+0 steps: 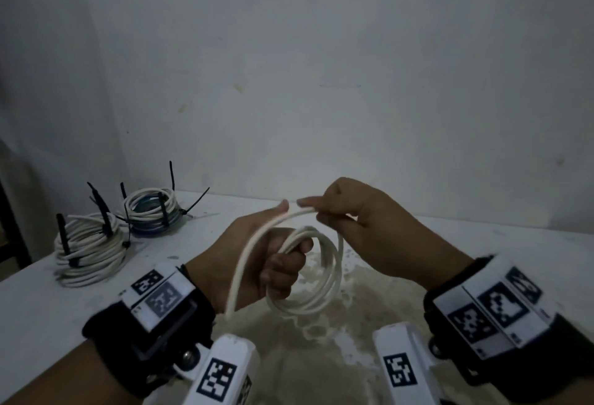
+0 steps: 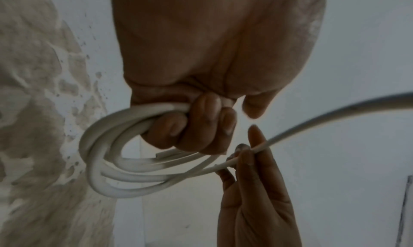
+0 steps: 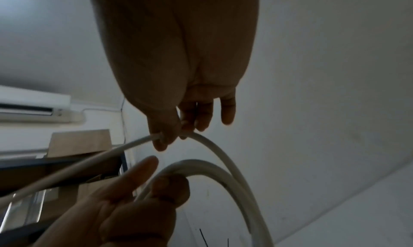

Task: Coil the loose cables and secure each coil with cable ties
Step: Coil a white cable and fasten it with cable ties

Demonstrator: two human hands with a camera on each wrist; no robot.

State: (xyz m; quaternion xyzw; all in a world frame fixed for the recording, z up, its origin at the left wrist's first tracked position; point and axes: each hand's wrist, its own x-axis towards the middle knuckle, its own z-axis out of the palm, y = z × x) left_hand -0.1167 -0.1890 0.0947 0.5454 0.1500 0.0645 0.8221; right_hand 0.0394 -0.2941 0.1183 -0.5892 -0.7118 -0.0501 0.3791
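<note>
A white cable [image 1: 308,276] hangs in several loops above the white table [image 1: 482,244]. My left hand [image 1: 283,263] grips the top of the loops in curled fingers [image 2: 196,127], with the index finger stretched out. My right hand [image 1: 347,211] pinches the loose run of the cable [image 3: 208,144] between thumb and fingertips, just right of the left index tip. From that pinch the loose run arcs left over my left hand and drops toward my left wrist [image 1: 238,276]. A cut cable end [image 2: 165,155] shows inside the coil.
Two coils bound with black cable ties lie at the table's back left: a white one [image 1: 90,248] and a white and blue one [image 1: 154,215]. A brownish stain [image 1: 337,340] covers the table under my hands. The wall stands close behind.
</note>
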